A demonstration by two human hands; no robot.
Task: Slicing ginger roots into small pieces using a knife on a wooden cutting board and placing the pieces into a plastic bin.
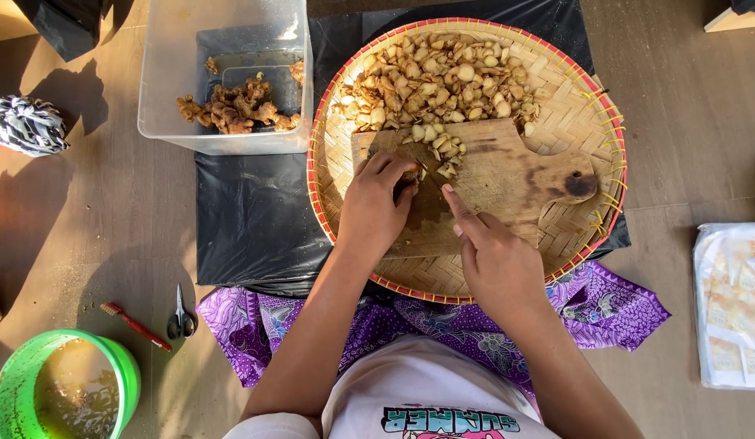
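Ginger piece: a small brown knobbly piece of ginger (406, 184) lies on the cutting board, mostly hidden under the left fingers; its long axis cannot be told.
Left hand: the left hand (377, 203) presses down on the ginger piece, fingers curled over it and clenched around it.
Right hand: the right hand (495, 256) is closed around a knife handle, forefinger stretched along the back of the blade.
Knife: the knife (434, 180) shows only as a thin dark blade, running from the right hand up and to the left toward the ginger piece, its tip just beside the left fingertips.
Cutting board: a wooden cutting board (507, 175) with a rounded handle and a hole lies inside the tray, its long axis left to right, handle to the right.
Slices: pale cut slices (438, 145) lie on the board's far edge; a big heap (442, 77) fills the tray beyond.
Tray: a round woven bamboo tray (585, 122) with a red rim rests on black plastic sheet (255, 219).
Tub: a clear plastic tub (170, 89) at left holds whole ginger roots (235, 110).
Floor items: scissors (180, 313), a red brush (133, 323), a green bucket (121, 370).
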